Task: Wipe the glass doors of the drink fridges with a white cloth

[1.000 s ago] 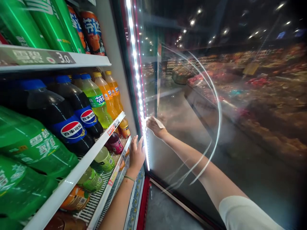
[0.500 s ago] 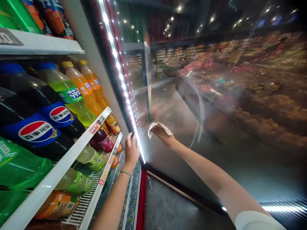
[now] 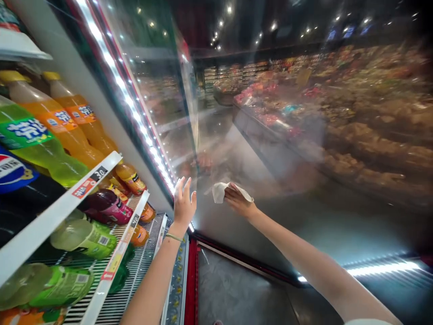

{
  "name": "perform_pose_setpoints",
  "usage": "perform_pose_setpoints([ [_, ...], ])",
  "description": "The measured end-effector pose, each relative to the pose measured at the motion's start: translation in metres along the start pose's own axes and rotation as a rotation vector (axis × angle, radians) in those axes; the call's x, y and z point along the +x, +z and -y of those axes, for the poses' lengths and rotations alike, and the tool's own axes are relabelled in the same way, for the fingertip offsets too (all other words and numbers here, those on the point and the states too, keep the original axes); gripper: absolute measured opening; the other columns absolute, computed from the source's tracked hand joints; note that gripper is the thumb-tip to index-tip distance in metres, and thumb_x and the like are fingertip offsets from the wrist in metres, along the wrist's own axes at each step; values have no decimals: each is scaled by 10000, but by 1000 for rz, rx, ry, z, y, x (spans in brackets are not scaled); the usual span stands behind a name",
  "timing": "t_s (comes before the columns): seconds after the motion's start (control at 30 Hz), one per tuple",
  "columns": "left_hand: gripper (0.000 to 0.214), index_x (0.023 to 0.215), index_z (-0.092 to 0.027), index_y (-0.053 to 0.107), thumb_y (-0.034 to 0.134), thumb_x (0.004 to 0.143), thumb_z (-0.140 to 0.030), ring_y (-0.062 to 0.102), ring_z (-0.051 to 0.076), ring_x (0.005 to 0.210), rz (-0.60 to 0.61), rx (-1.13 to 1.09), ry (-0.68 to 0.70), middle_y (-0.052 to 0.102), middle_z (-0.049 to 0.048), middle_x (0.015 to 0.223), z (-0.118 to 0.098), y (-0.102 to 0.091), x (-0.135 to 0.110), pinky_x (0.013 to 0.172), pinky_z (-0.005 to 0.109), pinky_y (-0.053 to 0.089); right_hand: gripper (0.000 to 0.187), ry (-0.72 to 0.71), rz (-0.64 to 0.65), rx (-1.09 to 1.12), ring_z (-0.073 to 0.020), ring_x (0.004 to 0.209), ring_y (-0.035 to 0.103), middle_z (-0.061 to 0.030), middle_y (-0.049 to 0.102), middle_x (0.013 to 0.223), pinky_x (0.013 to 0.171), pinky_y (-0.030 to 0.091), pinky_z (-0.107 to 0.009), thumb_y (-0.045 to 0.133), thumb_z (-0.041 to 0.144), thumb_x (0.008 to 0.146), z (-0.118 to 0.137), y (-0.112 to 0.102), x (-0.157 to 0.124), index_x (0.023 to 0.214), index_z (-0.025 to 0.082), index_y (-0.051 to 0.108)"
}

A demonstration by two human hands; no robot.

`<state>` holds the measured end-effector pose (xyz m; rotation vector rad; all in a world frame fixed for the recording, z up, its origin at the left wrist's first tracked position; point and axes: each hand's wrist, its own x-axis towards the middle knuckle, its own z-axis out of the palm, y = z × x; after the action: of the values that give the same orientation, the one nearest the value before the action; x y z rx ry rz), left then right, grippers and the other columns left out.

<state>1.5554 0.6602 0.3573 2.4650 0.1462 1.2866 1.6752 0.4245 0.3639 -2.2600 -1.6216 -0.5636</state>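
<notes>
My right hand is spread over a white wiping cloth against the glass door. The cloth sticks out past the fingertips and along the back edge of the hand. Its fingers are partly hidden by the cloth. My left hand is raised by the lit LED strip at the cooler's edge, fingers apart and holding nothing. Whether its fingertips touch the frame I cannot tell. A thin band circles the left wrist.
Cooler shelves at left hold several drink bottles, among them an orange soda and a purple juice. A white shelf rail with price tags juts toward my left arm. Grey floor shows below the door.
The view has turned to the right, so the bottles sit farther left. A curved whitish streak on the glass no longer shows. My right hand with the cloth is slightly lower on the glass.
</notes>
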Motion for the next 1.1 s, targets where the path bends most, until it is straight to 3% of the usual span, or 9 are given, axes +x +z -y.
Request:
perform_pose_setpoints([
  [0.17, 540, 1548, -216, 423, 498, 1024, -319, 313, 325, 1531, -61, -8, 150, 411, 172, 1569, -27, 21, 13, 1250, 552, 317, 438, 78, -204, -242, -220, 1447, 484, -23, 680, 1384, 1340, 182, -503, 500, 62, 949, -3, -40, -7, 1280, 292, 674],
  [0.3, 524, 1555, -241, 421, 459, 1038, -314, 245, 344, 1558, -103, 0, 232, 363, 156, 1601, -46, 64, -2, 1256, 575, 288, 426, -2, -335, -461, -209, 1381, 549, -18, 719, 1316, 1352, 115, -487, 511, 61, 963, -13, -22, -54, 1305, 267, 660],
  [0.37, 520, 1545, -233, 438, 471, 1035, -333, 241, 356, 1558, -132, -7, 257, 360, 170, 1602, -58, 75, 9, 1254, 591, 278, 403, -74, -331, -567, -192, 1315, 604, 5, 739, 1276, 1356, 115, -425, 520, 52, 952, -22, -31, -69, 1240, 279, 689],
  [0.43, 532, 1536, -218, 453, 495, 1027, -370, 232, 372, 1561, -175, -24, 272, 353, 189, 1608, -81, 60, 60, 1253, 605, 259, 361, -95, -324, -661, -183, 1303, 616, 24, 748, 1253, 1353, 131, -403, 514, 81, 965, -29, -88, -46, 1172, 306, 705],
  [0.6, 596, 1550, -216, 437, 519, 1010, -453, 186, 382, 1577, -253, -43, 280, 312, 195, 1641, -178, -78, 305, 1268, 607, 188, 302, 6, -482, -700, -267, 1466, 465, -48, 701, 1348, 1331, 165, -574, 528, 187, 993, -28, -354, 122, 1248, 254, 675],
  [0.7, 581, 1557, -235, 430, 495, 1019, -443, 159, 381, 1586, -233, -48, 301, 298, 188, 1652, -212, -131, 384, 1267, 626, 143, 287, -82, -464, -800, -249, 1401, 530, -26, 699, 1356, 1345, 115, -537, 521, 186, 991, -29, -435, 159, 1220, 245, 683],
  [0.8, 585, 1568, -246, 412, 481, 1022, -446, 163, 394, 1580, -238, -53, 300, 281, 193, 1658, -216, -133, 386, 1252, 662, 133, 276, -28, -454, -915, -252, 1377, 544, -26, 713, 1327, 1345, 69, -526, 514, 222, 1000, -40, -449, 137, 1211, 260, 689],
  [0.93, 619, 1573, -263, 403, 525, 999, -460, 158, 408, 1575, -266, -41, 356, 268, 178, 1664, -223, -121, 372, 1248, 664, 152, 363, 279, -698, -821, -372, 1514, 360, -99, 654, 1411, 1250, 15, -761, 465, 283, 1034, -43, -457, 127, 1356, 230, 623],
  [1.1, 619, 1579, -332, 383, 539, 987, -428, 226, 376, 1559, -281, -56, 439, 314, 113, 1656, -242, -123, 379, 1259, 632, 186, 355, 76, -514, -849, -291, 1514, 388, -12, 638, 1445, 1307, 51, -672, 439, 293, 1048, -44, -466, 123, 1340, 310, 640],
])
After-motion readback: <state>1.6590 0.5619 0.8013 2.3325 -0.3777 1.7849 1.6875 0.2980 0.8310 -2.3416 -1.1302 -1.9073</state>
